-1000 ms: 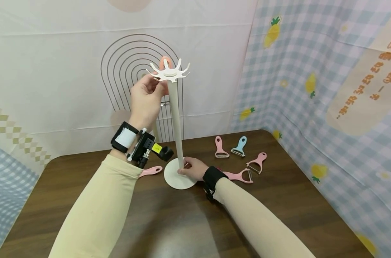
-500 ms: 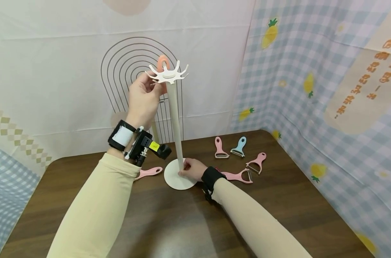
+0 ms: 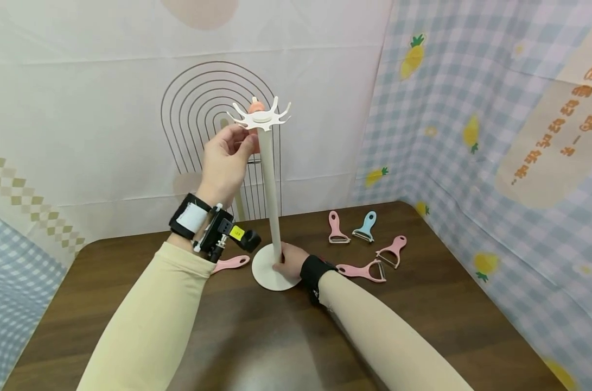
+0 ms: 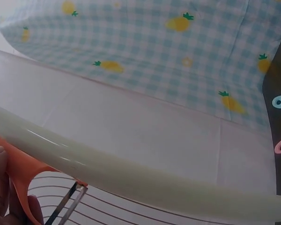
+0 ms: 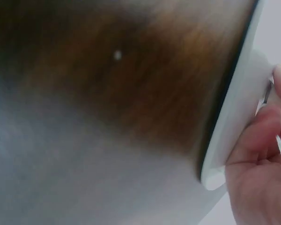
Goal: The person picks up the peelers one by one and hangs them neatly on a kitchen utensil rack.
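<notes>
A tall white stand [image 3: 269, 184] rises from a round base [image 3: 265, 275] and carries a ring of upturned hooks [image 3: 262, 117] at its top. With thumb and fingers my left hand [image 3: 224, 163] pinches an orange peeler [image 4: 22, 169] just behind the pole, its handle end up at a rear hook. In the left wrist view the peeler's metal blade [image 4: 68, 201] points away from the fingers, alongside the pole. My right hand [image 3: 292, 260] grips the foot of the pole, close over the base; in the right wrist view its fingers curl there, partly cut off.
Right of the stand lie a light blue peeler [image 3: 365, 226] and several pink ones, among them a pink peeler [image 3: 361, 271] near my right wrist. Another pink peeler [image 3: 232, 263] is partly behind my left forearm. Fabric curtains [image 3: 320, 130] enclose the wooden table [image 3: 296, 326].
The orange peeler's handle end has sunk lower among the hooks, and my left hand has come down slightly with it. My right hand has closed further round the pole's foot.
</notes>
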`<state>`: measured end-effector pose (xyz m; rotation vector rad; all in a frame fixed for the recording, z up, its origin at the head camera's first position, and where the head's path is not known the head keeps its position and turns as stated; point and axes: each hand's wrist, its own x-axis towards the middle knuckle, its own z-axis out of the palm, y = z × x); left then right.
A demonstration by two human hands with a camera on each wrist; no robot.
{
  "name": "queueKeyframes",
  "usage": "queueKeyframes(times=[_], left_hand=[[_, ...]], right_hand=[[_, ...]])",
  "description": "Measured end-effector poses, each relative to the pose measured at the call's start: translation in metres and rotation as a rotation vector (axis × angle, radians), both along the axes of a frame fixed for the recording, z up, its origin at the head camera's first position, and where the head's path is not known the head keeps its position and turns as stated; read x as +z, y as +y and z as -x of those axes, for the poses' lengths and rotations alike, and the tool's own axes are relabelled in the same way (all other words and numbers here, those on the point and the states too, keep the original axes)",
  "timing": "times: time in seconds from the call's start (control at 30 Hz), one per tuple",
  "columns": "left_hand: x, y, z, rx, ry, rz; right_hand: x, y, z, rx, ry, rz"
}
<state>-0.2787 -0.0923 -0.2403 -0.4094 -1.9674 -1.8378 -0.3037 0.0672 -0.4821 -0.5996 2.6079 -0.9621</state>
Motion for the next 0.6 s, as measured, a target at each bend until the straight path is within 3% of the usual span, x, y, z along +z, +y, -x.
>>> queueKeyframes(times=[0.23, 0.43, 0.6], left_hand=[[0.005, -0.003, -0.023, -0.035, 0.018, 0.065], [-0.001, -0.016, -0.028, -0.058, 0.053, 0.065], [-0.012, -0.033, -0.029, -0.013, 0.060, 0.107]], right_hand=[[-0.001, -0.004, -0.003, 0.043, 0.001, -0.090], [0.002, -0.004, -0.006, 0.047, -0.032, -0.129], [0.001, -0.003, -0.004, 0.033, -0.026, -0.177]])
